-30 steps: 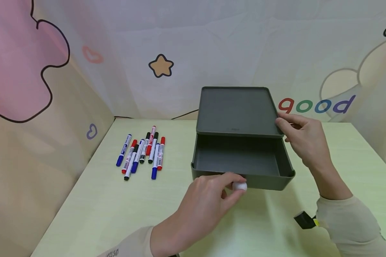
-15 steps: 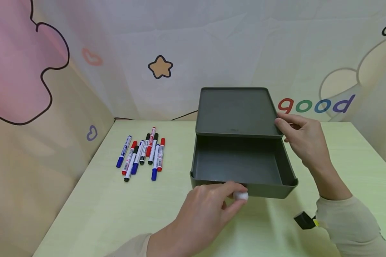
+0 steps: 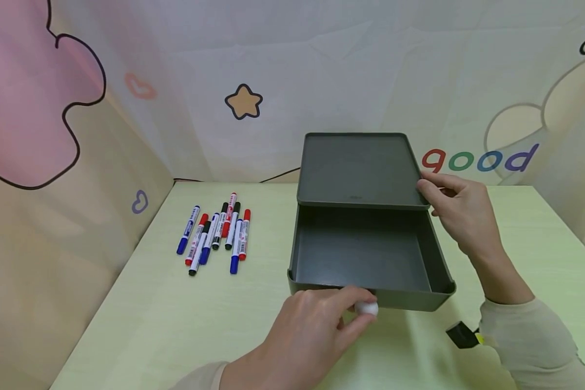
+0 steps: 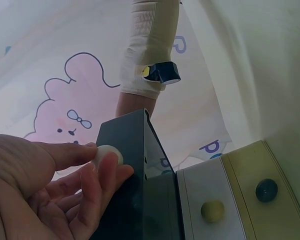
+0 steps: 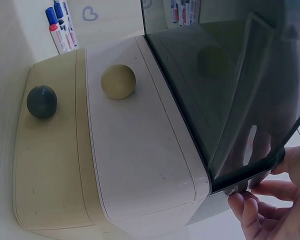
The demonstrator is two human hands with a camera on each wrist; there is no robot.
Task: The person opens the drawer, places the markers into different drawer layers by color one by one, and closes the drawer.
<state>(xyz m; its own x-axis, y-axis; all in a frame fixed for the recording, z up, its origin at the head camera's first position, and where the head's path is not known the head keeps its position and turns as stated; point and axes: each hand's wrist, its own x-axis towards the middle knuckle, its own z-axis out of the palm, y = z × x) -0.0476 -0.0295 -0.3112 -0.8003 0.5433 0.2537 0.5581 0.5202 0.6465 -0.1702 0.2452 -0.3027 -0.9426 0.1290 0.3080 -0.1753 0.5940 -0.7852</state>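
Observation:
In the head view, a dark grey drawer (image 3: 409, 300) stands pulled out from beneath the flat grey top (image 3: 361, 168) of a small drawer cabinet. My left hand (image 3: 304, 330) pinches its round white knob (image 3: 367, 309) between thumb and fingers. Inside, the bare floor of the drawer shows. At the top's right edge, my right hand (image 3: 463, 214) holds the cabinet with thumb and fingertips. The right wrist view shows those fingers at the cabinet's corner. Below the grey drawer are a white drawer (image 5: 145, 150) with a yellow knob (image 5: 118, 81) and a cream drawer (image 5: 52, 170) with a dark knob (image 5: 42, 102).
Several capped markers (image 3: 214, 233) in blue, red and black lie to the left on the pale green table (image 3: 141, 325). A printed cloth (image 3: 346, 70) hangs behind. A black wrist device (image 3: 462, 334) sits by the right sleeve.
The grey drawer has slid farther out toward me, with my left hand moving along on the knob. My right hand stays at the cabinet's edge. The markers lie as before.

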